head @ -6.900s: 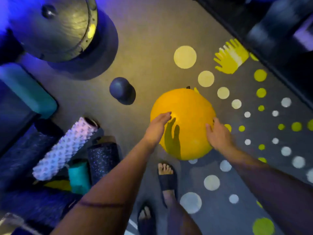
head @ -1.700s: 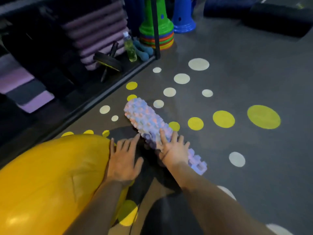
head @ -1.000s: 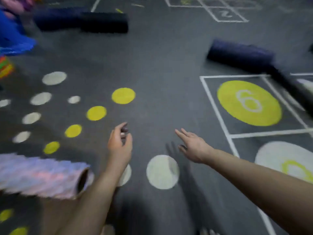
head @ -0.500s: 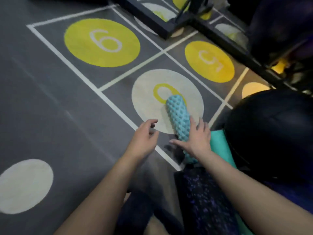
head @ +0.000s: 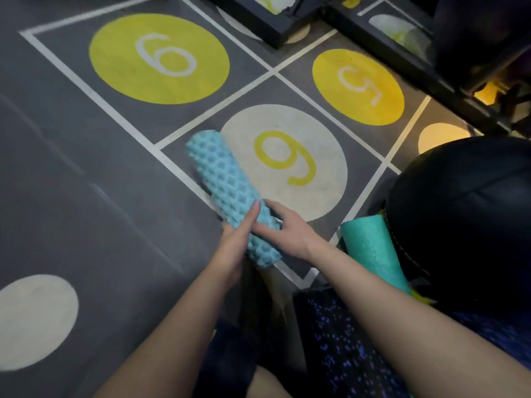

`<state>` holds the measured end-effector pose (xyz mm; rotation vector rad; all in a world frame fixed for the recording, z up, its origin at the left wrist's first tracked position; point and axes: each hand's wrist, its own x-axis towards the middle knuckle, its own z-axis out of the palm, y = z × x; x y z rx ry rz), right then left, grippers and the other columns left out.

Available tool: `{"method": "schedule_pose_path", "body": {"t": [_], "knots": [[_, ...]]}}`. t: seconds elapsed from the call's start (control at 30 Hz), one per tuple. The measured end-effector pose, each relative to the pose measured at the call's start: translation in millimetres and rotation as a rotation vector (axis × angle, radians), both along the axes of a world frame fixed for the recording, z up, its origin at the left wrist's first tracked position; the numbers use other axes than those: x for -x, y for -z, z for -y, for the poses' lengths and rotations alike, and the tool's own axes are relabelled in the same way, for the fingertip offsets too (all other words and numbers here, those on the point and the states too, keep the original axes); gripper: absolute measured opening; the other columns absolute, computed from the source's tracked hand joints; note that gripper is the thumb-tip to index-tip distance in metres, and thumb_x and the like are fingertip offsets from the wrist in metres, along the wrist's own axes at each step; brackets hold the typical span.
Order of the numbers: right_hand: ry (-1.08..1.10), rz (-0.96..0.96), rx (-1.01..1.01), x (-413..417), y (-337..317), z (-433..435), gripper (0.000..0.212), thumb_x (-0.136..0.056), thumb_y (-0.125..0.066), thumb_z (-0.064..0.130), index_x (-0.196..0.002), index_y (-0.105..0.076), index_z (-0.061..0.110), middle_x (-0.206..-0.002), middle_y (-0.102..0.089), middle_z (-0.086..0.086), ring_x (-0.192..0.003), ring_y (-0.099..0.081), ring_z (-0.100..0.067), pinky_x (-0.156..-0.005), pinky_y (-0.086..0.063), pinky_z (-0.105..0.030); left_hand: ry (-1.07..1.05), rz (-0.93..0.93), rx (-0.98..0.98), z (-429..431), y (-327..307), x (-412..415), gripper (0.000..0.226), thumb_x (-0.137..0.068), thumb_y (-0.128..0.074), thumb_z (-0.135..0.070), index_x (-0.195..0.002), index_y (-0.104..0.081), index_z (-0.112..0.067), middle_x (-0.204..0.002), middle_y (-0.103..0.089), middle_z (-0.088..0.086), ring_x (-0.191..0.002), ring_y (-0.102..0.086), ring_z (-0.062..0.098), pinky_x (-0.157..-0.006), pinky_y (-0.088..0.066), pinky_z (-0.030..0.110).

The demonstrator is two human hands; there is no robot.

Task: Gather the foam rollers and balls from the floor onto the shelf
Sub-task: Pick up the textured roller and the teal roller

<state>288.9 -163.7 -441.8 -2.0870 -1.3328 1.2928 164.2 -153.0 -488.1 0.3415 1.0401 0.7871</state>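
A light blue bumpy foam roller (head: pixel 227 185) lies slanted on the grey floor beside the white circle marked 6. My left hand (head: pixel 237 242) presses flat against its near left side, fingers straight. My right hand (head: pixel 284 234) wraps over its near end from the right. A smooth teal foam roller (head: pixel 373 248) lies just right of my right wrist. A black roller with purple speckles (head: pixel 339 349) lies under my right forearm. A big dark ball (head: pixel 465 219) sits at the right.
The floor carries hopscotch squares with yellow circles marked 6 (head: pixel 159 57) and 5 (head: pixel 357 86). A black shelf frame (head: pixel 267 23) runs along the top edge, with a second black rail (head: pixel 448 90) at the upper right. A white floor dot (head: pixel 31 320) lies lower left.
My left hand has come onto the blue bumpy roller, joining the right hand. The roller has shifted left, off the white circle, between both hands.
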Motion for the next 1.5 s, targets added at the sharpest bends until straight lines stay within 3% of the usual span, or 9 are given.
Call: {"method": "schedule_pose_path", "body": {"t": [0.13,0.2,0.3,0.5,0.8,0.93,1.03,1.27,1.5], "knots": [[0.262,0.363,-0.16,-35,9,-4,0.051,-0.097,-0.062,0.033,-0.143,-0.055,0.014,-0.153,-0.049,-0.009,-0.145,-0.04,-0.027,-0.118,-0.028,-0.033,-0.207,-0.037,0.128,-14,4,32,0.077,-0.072,-0.086,-0.045,-0.138,-0.054,-0.022,-0.119,-0.075,0.005,-0.103,-0.074,0.028,-0.08,-0.06,0.055],[0.375,0.768,0.11,-63,16,11,0.084,-0.086,-0.071,0.044,-0.155,-0.032,0.014,-0.164,-0.023,-0.02,-0.15,-0.023,-0.043,-0.121,-0.021,-0.053,-0.162,-0.121,0.113,-17,7,49,0.075,-0.075,-0.086,-0.041,-0.139,-0.05,-0.026,-0.118,-0.075,0.0,-0.099,-0.076,0.023,-0.079,-0.061,0.052],[0.428,0.873,0.491,-89,21,37,0.116,-0.085,-0.075,0.048,-0.162,0.008,0.024,-0.166,0.005,-0.027,-0.149,-0.008,-0.056,-0.116,-0.013,-0.071,-0.072,-0.186,0.011,-8,4,51,0.071,-0.08,-0.085,-0.028,-0.139,-0.047,-0.024,-0.122,-0.073,0.0,-0.1,-0.075,0.02,-0.077,-0.064,0.039],[0.321,1.036,0.263,-77,26,18,0.103,-0.078,-0.083,0.042,-0.158,-0.018,0.03,-0.14,-0.038,-0.019,-0.121,-0.044,-0.041,-0.099,-0.038,-0.05,0.042,-0.133,-0.014,9,4,27,0.064,-0.077,-0.086,-0.022,-0.132,-0.053,-0.017,-0.121,-0.073,0.008,-0.101,-0.075,0.028,-0.087,-0.061,0.052],[-0.119,0.283,-0.379,2,4,-51,0.102,-0.08,-0.082,0.044,-0.16,-0.021,0.027,-0.133,-0.059,-0.001,-0.111,-0.058,-0.021,-0.099,-0.049,-0.042,-0.288,-0.375,-0.054,-12,-1,95,0.067,-0.075,-0.084,-0.035,-0.131,-0.05,-0.021,-0.12,-0.071,0.0,-0.102,-0.073,0.021,-0.093,-0.059,0.048],[-0.352,0.447,0.271,-19,6,-46,0.15,-0.036,-0.078,0.091,-0.159,-0.022,0.026,-0.159,-0.038,-0.007,-0.141,-0.043,-0.029,-0.117,-0.038,-0.045,-0.403,-0.382,-0.006,-15,2,119,0.066,-0.077,-0.082,-0.034,-0.133,-0.05,-0.02,-0.12,-0.071,0.002,-0.1,-0.074,0.021,-0.091,-0.06,0.044],[-0.502,0.495,0.549,-23,2,-37,0.147,-0.035,-0.093,0.069,-0.153,-0.021,0.018,-0.147,-0.053,-0.008,-0.128,-0.056,-0.031,-0.106,-0.048,-0.044,-0.418,-0.369,0.01,-13,4,131,0.066,-0.073,-0.084,-0.037,-0.13,-0.053,-0.021,-0.117,-0.073,0.001,-0.097,-0.075,0.021,-0.089,-0.061,0.044],[-0.413,0.715,0.028,104,-18,-79,0.126,-0.056,-0.089,0.063,-0.154,-0.022,0.02,-0.145,-0.049,-0.012,-0.132,-0.046,-0.038,-0.105,-0.039,-0.049,-0.403,-0.442,0.003,4,-8,197,0.073,-0.064,-0.088,-0.044,-0.126,-0.056,-0.022,-0.114,-0.075,-0.001,-0.096,-0.075,0.021,-0.091,-0.06,0.048],[-0.708,0.197,-0.631,303,-33,-103,0.085,-0.083,-0.079,0.045,-0.152,-0.039,0.014,-0.145,-0.056,-0.009,-0.129,-0.054,-0.036,-0.108,-0.04,-0.044,-0.724,-0.576,0.095,33,-33,333,0.053,-0.073,-0.081,-0.048,-0.116,-0.06,-0.024,-0.107,-0.076,-0.001,-0.094,-0.075,0.021,-0.091,-0.059,0.044]]}}
